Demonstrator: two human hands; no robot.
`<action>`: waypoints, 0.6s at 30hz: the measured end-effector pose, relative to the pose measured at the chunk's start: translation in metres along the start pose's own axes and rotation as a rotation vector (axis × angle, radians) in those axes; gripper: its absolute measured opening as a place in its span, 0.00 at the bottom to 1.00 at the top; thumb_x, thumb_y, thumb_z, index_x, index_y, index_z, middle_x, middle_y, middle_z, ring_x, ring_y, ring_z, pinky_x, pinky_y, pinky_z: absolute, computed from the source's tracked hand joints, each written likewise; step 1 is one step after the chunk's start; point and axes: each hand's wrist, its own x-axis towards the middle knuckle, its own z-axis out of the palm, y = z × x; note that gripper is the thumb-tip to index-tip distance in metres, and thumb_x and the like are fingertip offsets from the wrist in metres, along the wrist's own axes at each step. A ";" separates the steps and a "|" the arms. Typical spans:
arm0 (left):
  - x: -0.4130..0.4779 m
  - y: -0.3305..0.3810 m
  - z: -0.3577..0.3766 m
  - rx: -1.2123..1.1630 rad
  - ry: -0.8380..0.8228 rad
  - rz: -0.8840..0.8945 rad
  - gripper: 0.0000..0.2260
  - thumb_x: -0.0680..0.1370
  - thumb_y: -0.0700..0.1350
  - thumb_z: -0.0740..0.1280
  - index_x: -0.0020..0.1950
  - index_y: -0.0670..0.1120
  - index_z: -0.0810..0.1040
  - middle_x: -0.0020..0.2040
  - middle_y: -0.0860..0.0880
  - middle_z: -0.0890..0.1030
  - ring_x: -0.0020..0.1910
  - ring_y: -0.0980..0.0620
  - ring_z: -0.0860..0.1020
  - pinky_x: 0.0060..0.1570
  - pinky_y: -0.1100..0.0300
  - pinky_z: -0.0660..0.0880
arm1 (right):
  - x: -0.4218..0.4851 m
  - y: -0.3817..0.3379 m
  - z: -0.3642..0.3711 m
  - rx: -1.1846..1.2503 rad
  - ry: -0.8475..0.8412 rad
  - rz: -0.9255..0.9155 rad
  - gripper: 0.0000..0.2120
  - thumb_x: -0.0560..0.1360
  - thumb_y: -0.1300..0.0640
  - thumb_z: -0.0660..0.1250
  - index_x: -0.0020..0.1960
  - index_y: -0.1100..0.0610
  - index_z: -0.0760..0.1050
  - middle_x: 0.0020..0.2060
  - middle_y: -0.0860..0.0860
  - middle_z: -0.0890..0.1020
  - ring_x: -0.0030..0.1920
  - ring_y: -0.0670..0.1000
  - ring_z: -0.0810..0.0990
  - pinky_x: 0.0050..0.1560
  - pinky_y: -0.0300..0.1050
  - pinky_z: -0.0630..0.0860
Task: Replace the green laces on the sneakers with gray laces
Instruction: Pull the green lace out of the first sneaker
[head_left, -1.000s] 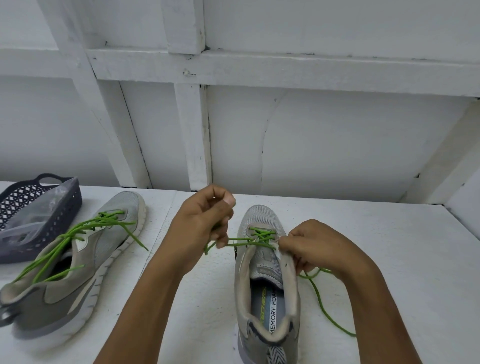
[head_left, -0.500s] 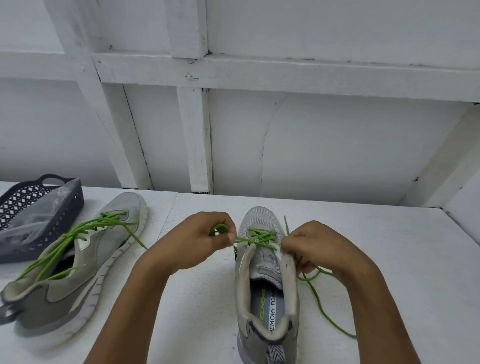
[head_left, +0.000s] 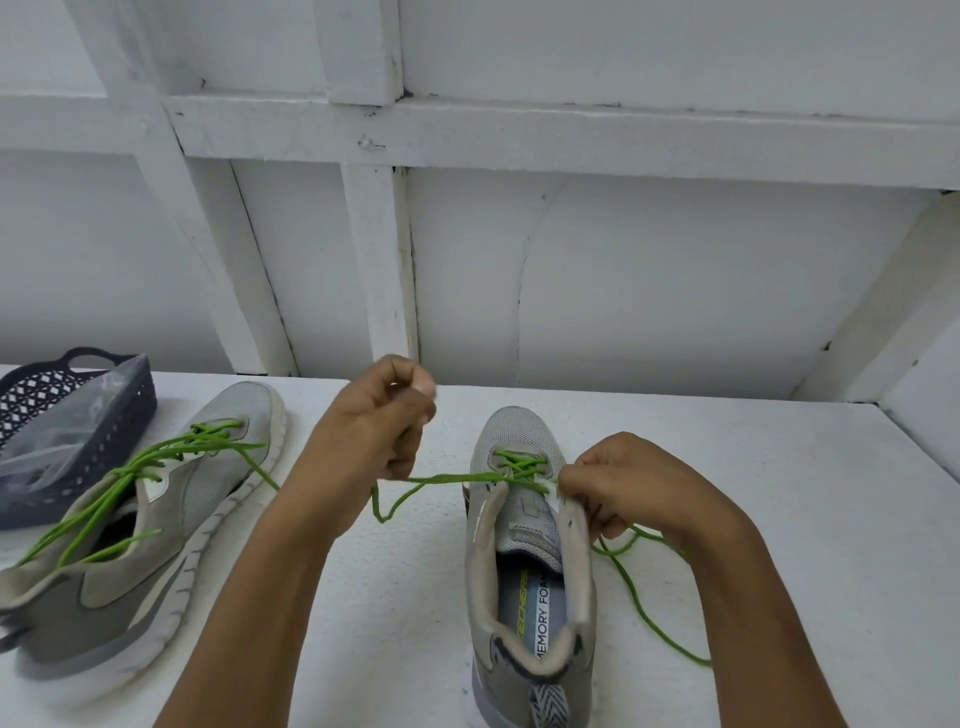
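Observation:
A grey sneaker (head_left: 524, 582) stands upright in the middle of the white table, toe pointing away, with its green lace (head_left: 447, 480) only in the eyelets near the toe. My left hand (head_left: 376, 426) is raised left of the shoe and grips the left lace end, which runs taut to the eyelets. My right hand (head_left: 623, 480) holds the shoe's right upper edge by the eyelets, and the other lace end trails beneath it across the table. A second grey sneaker (head_left: 130, 540) lies at the left, fully laced in green. No grey laces can be made out.
A dark perforated basket (head_left: 130, 410) with a clear plastic bag inside sits at the far left. A white panelled wall with beams rises right behind the table. Bare white tabletop (head_left: 805, 519) spreads to the right of the shoe.
My left hand has risen up and away from the shoe, drawing more of the green lace out through an eyelet. My right hand stays on the shoe.

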 end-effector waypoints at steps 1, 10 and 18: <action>0.000 -0.003 0.001 0.171 -0.031 0.013 0.05 0.78 0.44 0.70 0.44 0.47 0.75 0.34 0.54 0.73 0.26 0.55 0.63 0.28 0.62 0.61 | 0.000 0.000 0.000 0.000 0.001 0.001 0.14 0.74 0.60 0.65 0.29 0.57 0.74 0.25 0.51 0.80 0.31 0.53 0.83 0.33 0.40 0.72; -0.002 -0.011 0.009 0.760 -0.351 -0.079 0.07 0.80 0.46 0.68 0.42 0.52 0.79 0.31 0.65 0.78 0.28 0.64 0.72 0.31 0.70 0.66 | 0.003 0.001 0.000 -0.028 -0.013 -0.004 0.11 0.74 0.59 0.65 0.34 0.58 0.76 0.26 0.51 0.81 0.30 0.50 0.82 0.32 0.39 0.71; 0.002 -0.003 0.005 -0.103 -0.157 -0.030 0.05 0.75 0.44 0.63 0.44 0.42 0.73 0.50 0.39 0.85 0.55 0.42 0.83 0.58 0.49 0.77 | 0.004 0.002 -0.001 -0.001 -0.012 -0.014 0.11 0.75 0.59 0.65 0.34 0.59 0.76 0.27 0.53 0.81 0.30 0.51 0.83 0.33 0.40 0.72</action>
